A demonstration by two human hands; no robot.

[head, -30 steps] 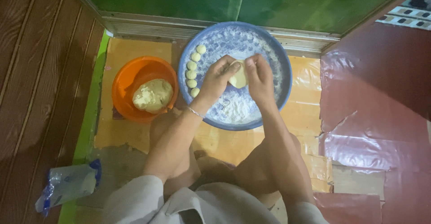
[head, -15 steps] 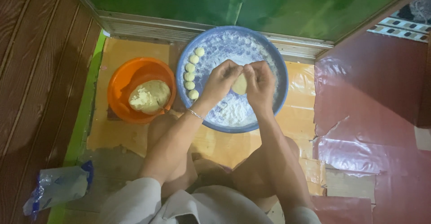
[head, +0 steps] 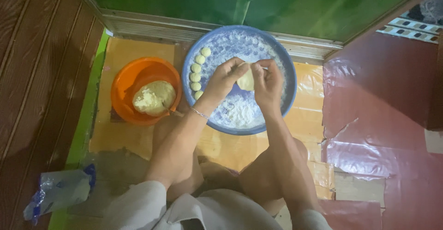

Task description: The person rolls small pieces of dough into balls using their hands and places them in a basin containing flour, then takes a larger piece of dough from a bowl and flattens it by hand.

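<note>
Two hands, the left hand (head: 226, 77) and right hand (head: 267, 80), are closed from either side on one flattened dough piece (head: 247, 80), held between them above the floured blue basin (head: 286, 96) at upper centre.

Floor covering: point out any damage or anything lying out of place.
The red floor covering at right is torn and wrinkled, with a lifted edge. A crumpled plastic bag lies loose at lower left. Flour stays inside the blue tray.
</note>
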